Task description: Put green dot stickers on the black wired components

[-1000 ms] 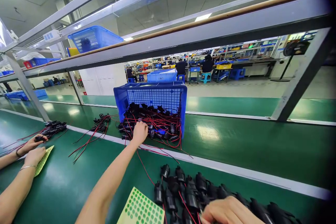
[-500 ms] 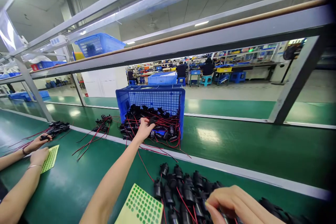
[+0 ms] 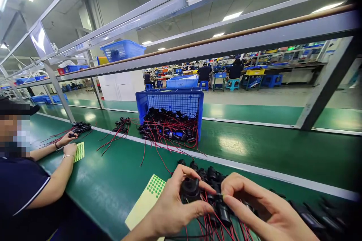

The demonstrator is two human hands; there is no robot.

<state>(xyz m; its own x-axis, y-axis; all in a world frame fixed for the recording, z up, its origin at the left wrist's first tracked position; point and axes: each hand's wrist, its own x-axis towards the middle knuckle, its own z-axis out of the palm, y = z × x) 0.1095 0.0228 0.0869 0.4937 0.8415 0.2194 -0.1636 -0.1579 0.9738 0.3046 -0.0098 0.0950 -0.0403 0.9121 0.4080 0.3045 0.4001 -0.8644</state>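
Black plastic part (image 3: 190, 189), small, rigid, probably light, sits pinched in the left hand (image 3: 172, 211) above the bench; the right hand (image 3: 260, 211) nips its limp red leads (image 3: 210, 197), best gripped by the body.

The left hand (image 3: 172, 211) gripped a black cylindrical part (image 3: 190, 189) between thumb and fingers, just in front of the blue crate (image 3: 169, 101) tipped on its side on the green bench (image 3: 268, 154). The right hand (image 3: 263, 211) pinched at the part's red wires (image 3: 210, 218), right of it. A sticker sheet (image 3: 145, 199) with green dots lay left of the hands. Black wired parts (image 3: 169, 130) spilled from the crate's mouth. Far left of the crate, a co-worker's hands (image 3: 66, 143) rested by another dotted sheet (image 3: 80, 151).
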